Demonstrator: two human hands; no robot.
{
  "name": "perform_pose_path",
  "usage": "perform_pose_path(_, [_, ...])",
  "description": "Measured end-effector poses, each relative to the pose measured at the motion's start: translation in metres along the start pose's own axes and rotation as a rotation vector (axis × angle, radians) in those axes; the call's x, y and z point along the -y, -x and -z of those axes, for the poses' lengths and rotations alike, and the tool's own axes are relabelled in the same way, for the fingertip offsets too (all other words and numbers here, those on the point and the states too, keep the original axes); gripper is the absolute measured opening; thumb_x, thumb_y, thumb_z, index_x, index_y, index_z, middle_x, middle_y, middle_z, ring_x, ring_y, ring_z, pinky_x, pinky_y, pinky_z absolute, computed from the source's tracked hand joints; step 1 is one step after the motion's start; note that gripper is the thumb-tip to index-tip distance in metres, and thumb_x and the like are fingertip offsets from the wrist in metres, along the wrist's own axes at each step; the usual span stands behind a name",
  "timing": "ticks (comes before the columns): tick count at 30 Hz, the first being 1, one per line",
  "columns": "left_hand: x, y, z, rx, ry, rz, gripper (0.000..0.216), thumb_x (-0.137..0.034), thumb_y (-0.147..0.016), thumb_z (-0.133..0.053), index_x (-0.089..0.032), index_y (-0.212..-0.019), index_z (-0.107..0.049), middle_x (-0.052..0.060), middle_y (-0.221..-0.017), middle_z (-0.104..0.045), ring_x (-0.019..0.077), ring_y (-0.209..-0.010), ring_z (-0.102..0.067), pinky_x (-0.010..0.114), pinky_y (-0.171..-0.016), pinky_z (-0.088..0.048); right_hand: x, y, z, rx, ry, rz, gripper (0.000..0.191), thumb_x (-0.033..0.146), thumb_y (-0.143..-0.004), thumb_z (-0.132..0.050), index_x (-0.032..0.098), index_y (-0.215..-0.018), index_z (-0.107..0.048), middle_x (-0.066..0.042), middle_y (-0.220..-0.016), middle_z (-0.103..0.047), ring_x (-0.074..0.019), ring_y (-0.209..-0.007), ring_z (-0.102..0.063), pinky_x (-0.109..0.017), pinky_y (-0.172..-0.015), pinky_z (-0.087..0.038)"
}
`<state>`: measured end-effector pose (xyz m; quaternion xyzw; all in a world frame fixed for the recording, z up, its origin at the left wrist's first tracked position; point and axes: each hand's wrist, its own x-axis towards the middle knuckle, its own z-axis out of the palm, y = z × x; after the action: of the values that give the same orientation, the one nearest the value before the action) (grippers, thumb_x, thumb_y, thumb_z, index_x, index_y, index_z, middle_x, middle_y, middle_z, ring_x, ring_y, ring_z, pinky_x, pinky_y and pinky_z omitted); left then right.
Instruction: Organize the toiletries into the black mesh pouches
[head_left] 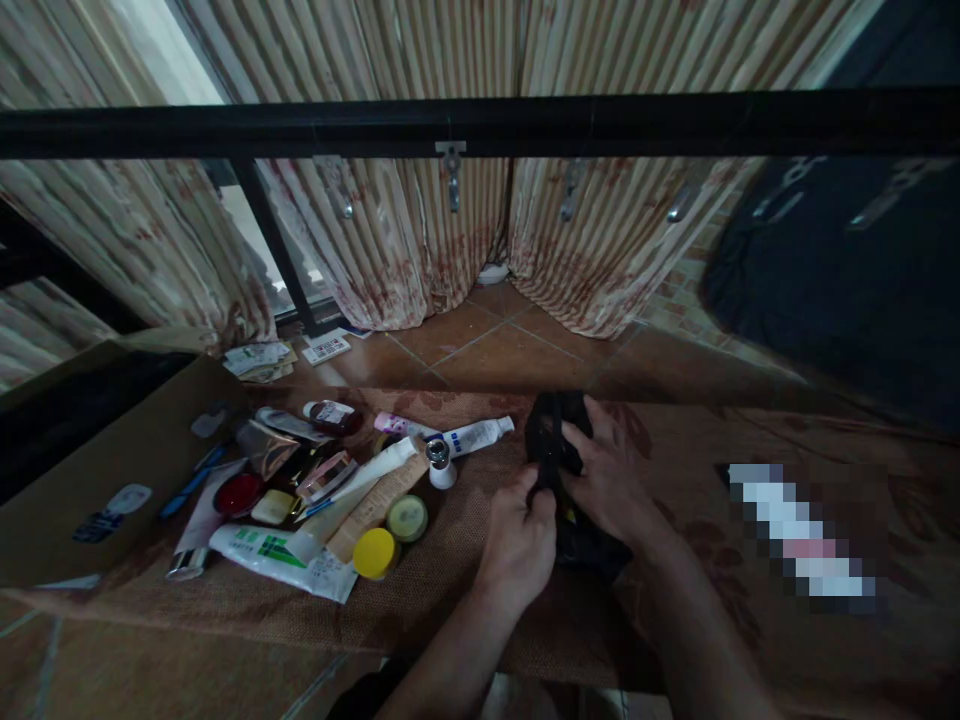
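Head view: one camera looks down on a cloth-covered bench (450,590) with a tiled floor (510,350) and curtains (420,240) behind it.
Black pouch: the black pouch (559,440) lies on the bench right of the middle, between the two hands, its lower part dark and hard to make out.
Left hand: the left hand (517,545) is at the pouch's near left edge, its fingers (541,497) pinched together on the black fabric.
Right hand: the right hand (611,480) rests on the pouch from the right, fingers curled over it and pressed on the top; thumb hidden.
Toiletries: a heap lies well left of the pouch, with a white tube (281,562), a yellow lid (374,552), a pale green jar (407,517), a red round case (238,494) and a small white bottle (442,465) nearest the pouch.
Cardboard box: an open cardboard box (112,470) stands at the far left, touching the heap.
Black rail: a black rail (480,125) crosses the top.
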<state>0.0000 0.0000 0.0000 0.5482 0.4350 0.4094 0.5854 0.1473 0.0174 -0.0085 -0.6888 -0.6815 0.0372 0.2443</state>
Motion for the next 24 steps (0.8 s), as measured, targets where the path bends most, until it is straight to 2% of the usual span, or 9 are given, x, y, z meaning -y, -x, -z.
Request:
perform_pose_path(4, [0.001,-0.001,0.003,0.016,0.008,-0.002,0.032,-0.017,-0.083,-0.045,-0.023,-0.098,-0.073,-0.001,-0.075,-0.069,0.0188,-0.074,-0.062,0.03,-0.077,-0.05,-0.005,-0.002,-0.003,-0.003,-0.082,-0.002,0.044,0.027,-0.074,-0.067,0.025,-0.118,-0.065,-0.012,-0.156,-0.026,-0.0397,-0.141,-0.026,-0.058,-0.107,-0.032])
perform_pose_path(8, [0.003,-0.004,0.009,-0.036,0.012,-0.01,0.031,-0.015,-0.08,-0.048,-0.022,-0.096,-0.074,0.0,-0.078,-0.071,0.019,-0.076,-0.064,0.029,-0.075,-0.051,-0.008,-0.002,0.0,-0.057,-0.185,0.025,0.041,0.027,-0.071,-0.072,0.024,-0.111,-0.065,-0.012,-0.15,-0.033,-0.0343,-0.14,-0.031,-0.051,-0.11,-0.031])
perform_pose_path(12, [0.002,-0.005,0.015,-0.073,0.037,0.067,0.031,-0.017,-0.076,-0.054,-0.02,-0.1,-0.073,0.0,-0.082,-0.073,0.0189,-0.078,-0.065,0.027,-0.07,-0.05,-0.006,-0.001,0.014,-0.063,-0.269,0.038,0.036,0.03,-0.071,-0.076,0.026,-0.106,-0.066,-0.01,-0.143,-0.041,-0.0302,-0.137,-0.037,-0.047,-0.111,-0.031])
perform_pose_path(14, [0.001,-0.006,0.017,-0.088,0.034,0.069,0.03,-0.02,-0.076,-0.057,-0.019,-0.102,-0.073,0.0,-0.082,-0.073,0.018,-0.075,-0.065,0.026,-0.068,-0.05,-0.005,0.0,0.022,-0.036,-0.298,0.039,0.036,0.028,-0.071,-0.076,0.027,-0.106,-0.066,-0.009,-0.143,-0.042,-0.0287,-0.137,-0.037,-0.046,-0.111,-0.032])
perform_pose_path(20, [-0.004,-0.006,0.018,-0.127,0.063,0.054,0.026,-0.022,-0.073,-0.064,-0.017,-0.097,-0.073,0.001,-0.082,-0.072,0.017,-0.076,-0.064,0.025,-0.07,-0.049,-0.002,0.007,0.034,0.18,-0.333,0.063,0.036,0.022,-0.07,-0.076,0.027,-0.106,-0.068,-0.006,-0.145,-0.041,-0.0278,-0.137,-0.039,-0.045,-0.111,-0.033])
perform_pose_path(24, [-0.005,-0.005,0.015,-0.107,0.101,0.044,0.027,-0.025,-0.072,-0.068,-0.017,-0.097,-0.072,0.001,-0.082,-0.07,0.0151,-0.074,-0.063,0.024,-0.069,-0.048,-0.003,0.011,0.033,0.19,-0.301,0.049,0.053,0.025,-0.068,-0.079,0.027,-0.119,-0.065,-0.008,-0.147,-0.04,-0.0291,-0.14,-0.035,-0.047,-0.113,-0.031])
